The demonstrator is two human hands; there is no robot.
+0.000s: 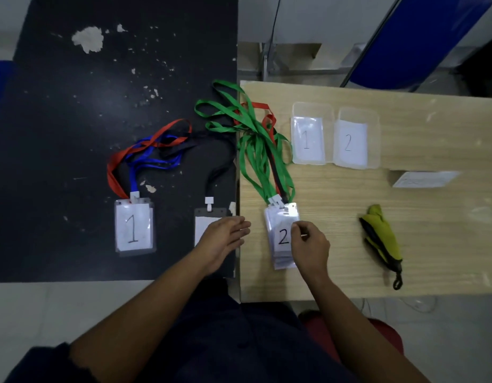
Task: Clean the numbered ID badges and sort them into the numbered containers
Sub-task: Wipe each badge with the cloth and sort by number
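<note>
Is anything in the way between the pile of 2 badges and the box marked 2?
Nothing visible. Bare wooden table lies between the 2 badges, at the right hand, and the 2 container. The green lanyards trail left of that path; the folded cloth lies to its right.
</note>
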